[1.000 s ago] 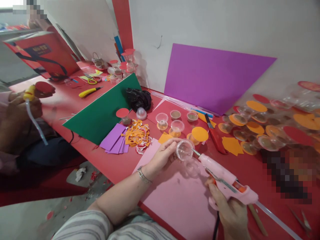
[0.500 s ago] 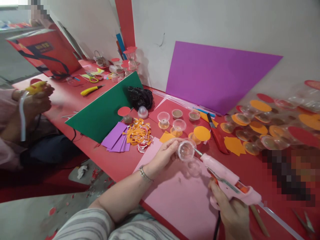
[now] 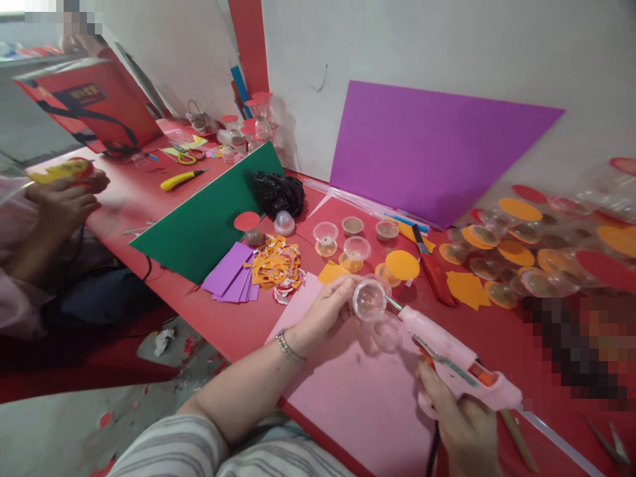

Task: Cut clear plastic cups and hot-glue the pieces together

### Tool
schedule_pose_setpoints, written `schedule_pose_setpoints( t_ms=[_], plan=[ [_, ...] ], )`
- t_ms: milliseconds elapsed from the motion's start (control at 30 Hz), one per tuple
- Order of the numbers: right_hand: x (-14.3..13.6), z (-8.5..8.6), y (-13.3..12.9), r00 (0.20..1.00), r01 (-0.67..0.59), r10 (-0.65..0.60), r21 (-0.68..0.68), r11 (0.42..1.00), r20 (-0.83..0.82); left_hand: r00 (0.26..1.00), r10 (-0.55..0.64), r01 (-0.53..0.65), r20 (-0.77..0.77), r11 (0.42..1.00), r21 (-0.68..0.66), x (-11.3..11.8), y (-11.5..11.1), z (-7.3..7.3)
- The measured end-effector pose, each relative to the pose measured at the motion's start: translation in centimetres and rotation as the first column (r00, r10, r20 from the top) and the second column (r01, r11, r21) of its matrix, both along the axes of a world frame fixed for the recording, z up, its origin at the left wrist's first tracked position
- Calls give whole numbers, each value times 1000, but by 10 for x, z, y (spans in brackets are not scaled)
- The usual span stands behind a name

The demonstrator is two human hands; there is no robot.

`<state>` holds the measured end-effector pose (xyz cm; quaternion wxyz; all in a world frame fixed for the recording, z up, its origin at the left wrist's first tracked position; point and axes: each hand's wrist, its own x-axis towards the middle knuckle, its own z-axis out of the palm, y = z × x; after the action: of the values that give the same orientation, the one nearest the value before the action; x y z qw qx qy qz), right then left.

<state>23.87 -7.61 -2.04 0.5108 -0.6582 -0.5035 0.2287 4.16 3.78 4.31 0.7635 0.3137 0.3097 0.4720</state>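
Note:
A small clear plastic cup (image 3: 370, 300) is held by its edge between the thumb and fingers of my left hand (image 3: 334, 299), its round end facing me. My right hand (image 3: 462, 421) grips a pink hot glue gun (image 3: 442, 341) by the handle, its metal nozzle at the cup's right rim. From the gun's back runs a long clear glue stick (image 3: 561, 434). Under my hands lies a pink foam sheet (image 3: 358, 404), and another clear cup (image 3: 387, 332) is on it just below the held one.
Clear cups (image 3: 356, 249) with orange discs (image 3: 402, 265) stand beyond my hands. Many more are piled at right, near a red-handled cutter (image 3: 437, 281). Orange scraps (image 3: 277, 263) and purple cards (image 3: 233, 275) lie left by an upright green board (image 3: 213, 215). A co-worker's hands (image 3: 69, 202) hold a yellow glue gun.
My hands, the cup and the pink glue gun stay almost still. At left, the co-worker's yellow glue gun has tilted and shifted, its glue stick swinging from hanging down to pointing left.

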Motion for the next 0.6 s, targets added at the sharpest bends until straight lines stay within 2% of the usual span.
schedule_pose_setpoints(
  t_ms=[433, 600],
  plan=[
    [-12, 7, -3, 997, 73, -73, -23, 997, 6, 989, -57, 62, -135, 998, 29, -1, -2, 4],
    [-7, 9, 0, 998, 54, -54, -8, 999, 16, 996, -18, 21, -86, 999, 41, 0, 0, 0]
  ],
)
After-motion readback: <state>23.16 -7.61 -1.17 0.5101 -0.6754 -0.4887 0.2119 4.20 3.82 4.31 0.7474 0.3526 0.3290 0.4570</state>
